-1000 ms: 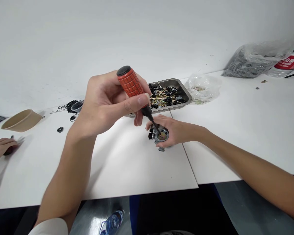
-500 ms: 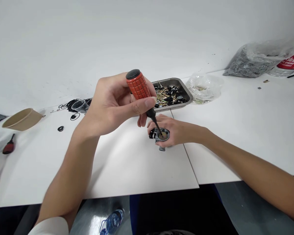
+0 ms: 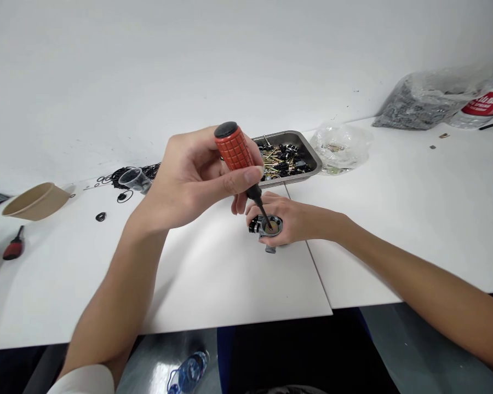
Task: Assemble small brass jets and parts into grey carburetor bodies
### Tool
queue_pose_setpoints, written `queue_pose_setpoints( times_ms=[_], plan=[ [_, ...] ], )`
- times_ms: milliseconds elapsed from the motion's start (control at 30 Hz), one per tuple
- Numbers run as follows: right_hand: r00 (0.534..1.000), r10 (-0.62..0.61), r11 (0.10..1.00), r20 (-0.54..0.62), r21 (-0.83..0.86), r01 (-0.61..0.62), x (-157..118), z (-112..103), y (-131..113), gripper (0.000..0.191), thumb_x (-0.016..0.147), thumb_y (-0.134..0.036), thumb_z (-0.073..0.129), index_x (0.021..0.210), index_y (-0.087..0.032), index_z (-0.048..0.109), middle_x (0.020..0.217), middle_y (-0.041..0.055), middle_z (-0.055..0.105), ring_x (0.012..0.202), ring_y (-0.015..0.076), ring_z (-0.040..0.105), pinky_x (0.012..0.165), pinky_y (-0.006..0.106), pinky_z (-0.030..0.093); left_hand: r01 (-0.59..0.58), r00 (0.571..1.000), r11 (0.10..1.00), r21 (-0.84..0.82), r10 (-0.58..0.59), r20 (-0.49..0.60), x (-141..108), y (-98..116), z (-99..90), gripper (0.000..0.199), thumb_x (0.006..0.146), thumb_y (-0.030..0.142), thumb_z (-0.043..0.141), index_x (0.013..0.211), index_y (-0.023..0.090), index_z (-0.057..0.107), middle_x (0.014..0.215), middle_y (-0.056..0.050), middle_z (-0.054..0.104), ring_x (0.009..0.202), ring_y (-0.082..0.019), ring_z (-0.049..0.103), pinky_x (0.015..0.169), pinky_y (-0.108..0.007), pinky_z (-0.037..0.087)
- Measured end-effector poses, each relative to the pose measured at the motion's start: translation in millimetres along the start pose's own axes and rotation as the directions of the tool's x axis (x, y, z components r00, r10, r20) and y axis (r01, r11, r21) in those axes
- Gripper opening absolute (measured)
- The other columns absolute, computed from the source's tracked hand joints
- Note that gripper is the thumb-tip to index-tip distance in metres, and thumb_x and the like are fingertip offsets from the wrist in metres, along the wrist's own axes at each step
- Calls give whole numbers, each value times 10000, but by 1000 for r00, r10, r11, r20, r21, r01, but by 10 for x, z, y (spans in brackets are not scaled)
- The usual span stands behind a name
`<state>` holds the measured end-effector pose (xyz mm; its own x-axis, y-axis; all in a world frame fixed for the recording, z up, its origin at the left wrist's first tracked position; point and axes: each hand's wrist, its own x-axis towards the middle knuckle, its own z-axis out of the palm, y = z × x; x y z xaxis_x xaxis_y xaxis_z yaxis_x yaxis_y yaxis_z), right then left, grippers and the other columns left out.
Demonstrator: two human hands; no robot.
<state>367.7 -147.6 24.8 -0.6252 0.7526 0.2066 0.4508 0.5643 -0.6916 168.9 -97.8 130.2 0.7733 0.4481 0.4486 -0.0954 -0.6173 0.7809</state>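
Note:
My left hand (image 3: 201,178) is closed round the red grid-patterned handle of a screwdriver (image 3: 235,148). The black-capped end points up, and the dark shaft slants down to the right. Its tip sits inside the round bore of a small grey metal carburetor (image 3: 270,249), against a brass-coloured disc (image 3: 275,225). My right hand (image 3: 290,219) grips the carburetor from the right and holds it at the white table. A black fitting (image 3: 254,225) sticks out on the carburetor's left side. Part of the body is hidden under my right fingers.
Behind my hands is a metal tray (image 3: 317,164) of screws and black parts, beside a clear plastic bag (image 3: 345,148). A large bag of grey parts (image 3: 414,104) lies far right. At left are a paper bowl (image 3: 36,202), another screwdriver (image 3: 13,248), a plastic cup (image 3: 135,179) and black rings (image 3: 101,216).
My left hand and the screwdriver have shifted slightly down and right, with the handle a little lower. The tip stays in the carburetor's bore, and my right hand keeps its hold.

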Motion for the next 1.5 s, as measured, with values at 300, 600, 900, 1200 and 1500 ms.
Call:
queue_pose_setpoints(
  times_ms=[300, 600, 900, 1200, 1500],
  plan=[
    [1000, -18, 1000, -3, -15, 18, -6, 7, 19, 282, 802, -250, 689, 1073, -255, 613, 1155, 34, 591, 1093, 228, 488, 996, 407, 416, -19, 1000, 999, -34, 19, 12, 31, -4, 2, 104, 869, 238, 706, 949, 173, 695, 794, -19, 683, 548, -109, 623, 449, -236, 550],
    [1000, 21, 1000, 11, -18, -20, -2, -5, -18, 312, 794, -272, 708, 1093, -238, 625, 1203, 47, 589, 1133, 240, 494, 1013, 413, 416, -86, 996, 996, -9, 86, -7, 38, 30, -73, 88, 833, 140, 725, 918, 130, 702, 814, -10, 665, 607, -141, 683, 445, -249, 582],
    [982, 160, 984, 104, 66, -167, 33, -479, -90, 391, 858, -460, 683, 1197, -267, 699, 1431, 36, 559, 1279, 242, 533, 1038, 378, 439, -325, 930, 946, -11, 318, -184, -7, 212, -289, 41, 828, 86, 708, 794, 65, 700, 854, -106, 662, 625, -204, 666, 356, -326, 561],
    [939, 143, 990, 313, -61, -131, 633, -498, -257, 109, 813, -221, 699, 879, -165, 766, 840, 23, 747, 749, 144, 665, 655, 267, 473, -365, 906, 930, 34, 363, -219, -92, 387, -351, 28, 831, 85, 703, 817, 62, 698, 847, -95, 659, 635, -209, 661, 371, -359, 564],
    [838, 293, 936, 460, -316, -154, 917, -464, -358, 188, 693, -307, 817, 773, -149, 752, 752, 26, 700, 667, 150, 590, 580, 283, 390, -302, 900, 949, 87, 314, -301, -168, 492, -394, 131, 766, 204, 784, 831, 108, 722, 826, -109, 682, 563, -244, 634, 377, -419, 505]
  ],
)
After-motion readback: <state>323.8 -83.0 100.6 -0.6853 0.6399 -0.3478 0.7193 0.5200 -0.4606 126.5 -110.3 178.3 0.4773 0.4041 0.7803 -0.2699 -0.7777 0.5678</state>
